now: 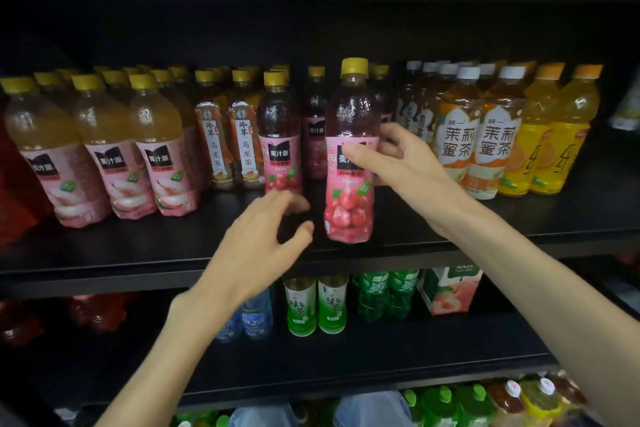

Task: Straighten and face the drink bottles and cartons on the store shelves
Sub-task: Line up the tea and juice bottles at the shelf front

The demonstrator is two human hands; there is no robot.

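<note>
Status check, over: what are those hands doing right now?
Right hand grips red juice bottle at shelf front. Left hand open, blurred, beside it. Nothing in the way.

Held bottle: cherry drink bottle [349,156], dark red liquid, yellow cap, pink label with cherries; upright at the front edge of the upper shelf [138,253], label facing out, forward of its row.
Same product: second cherry bottle [278,139] upright, set further back to the left; a third [316,128] behind, between the two.
Left block: three pale lychee-label bottles [114,152], upright, faces forward, rows behind.
Centre-left: two oolong tea bottles [230,139], set back.
Right block: two jasmine honey tea bottles [479,135], then two orange drink bottles [550,135], upright.
Lower shelf: two green tea bottles [317,305]; peach carton [450,291].
</note>
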